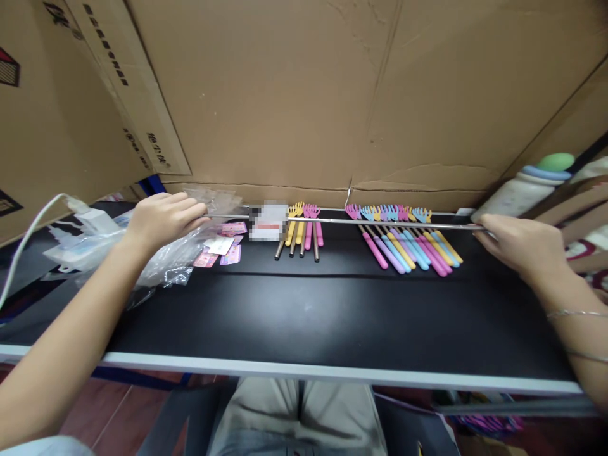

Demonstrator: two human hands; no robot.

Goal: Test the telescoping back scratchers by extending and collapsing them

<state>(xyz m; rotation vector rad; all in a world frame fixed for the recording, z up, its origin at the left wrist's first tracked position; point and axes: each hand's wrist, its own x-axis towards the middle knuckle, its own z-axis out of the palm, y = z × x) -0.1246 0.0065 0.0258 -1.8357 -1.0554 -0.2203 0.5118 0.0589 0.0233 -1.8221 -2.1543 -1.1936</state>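
Note:
A long thin metal rod (342, 221) stretches across the back of the black table (304, 316), held at both ends. My left hand (164, 218) is closed on its left end, above a crumpled clear plastic bag (166, 263). My right hand (515, 244) pinches its right end. Under the rod lie two groups of small back scratchers with hand-shaped heads: a yellow and pink group (301, 231) near the middle and a larger pink, blue, purple and yellow group (408, 244) to the right.
Small pink and white cards (221, 247) lie beside the bag. A white charger with cable (90, 221) sits at the left. Cardboard boxes (308, 95) wall in the back and left. A bottle with a green cap (527, 187) lies at the right.

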